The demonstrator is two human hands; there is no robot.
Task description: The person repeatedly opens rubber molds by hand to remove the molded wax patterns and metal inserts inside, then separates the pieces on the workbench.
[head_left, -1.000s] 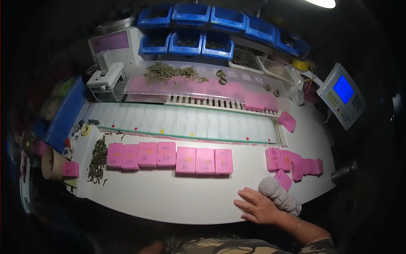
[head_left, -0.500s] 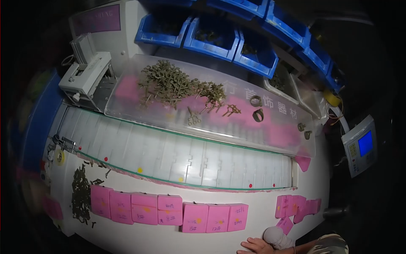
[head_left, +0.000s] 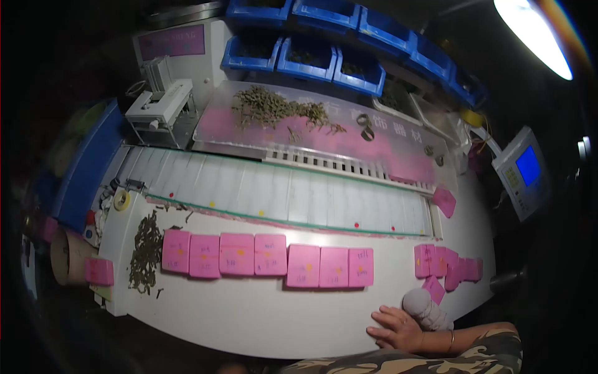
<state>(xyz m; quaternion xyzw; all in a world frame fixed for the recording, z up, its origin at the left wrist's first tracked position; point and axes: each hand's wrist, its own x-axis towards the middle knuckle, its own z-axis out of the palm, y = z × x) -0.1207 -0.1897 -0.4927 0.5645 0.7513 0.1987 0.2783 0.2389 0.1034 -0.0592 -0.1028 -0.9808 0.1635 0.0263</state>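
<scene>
My right hand (head_left: 397,329) lies palm down on the white table near its front edge at the right, fingers stretched out and holding nothing. Right beside it is a grey, rounded, cloth-like bundle (head_left: 423,306); whether the hand touches it is hard to tell. A bracelet circles the wrist, and camouflage cloth shows behind the forearm. My left hand is not in view; a dim brownish patch at the bottom edge cannot be made out. Left of my right hand stands a row of pink blocks (head_left: 238,254) with handwriting on them.
More pink blocks (head_left: 458,268) cluster at the right. Small dark metal pieces (head_left: 145,252) lie at the left. Behind is a glass-topped strip (head_left: 286,202), then a clear tray (head_left: 398,153) with metal parts. Blue bins (head_left: 358,80), a display unit (head_left: 526,168) and a lamp (head_left: 532,34) surround the table.
The view has shifted, so the table sits higher in the picture. More of my right hand and forearm shows, and the lamp has come into view. The hand stays beside the grey bundle.
</scene>
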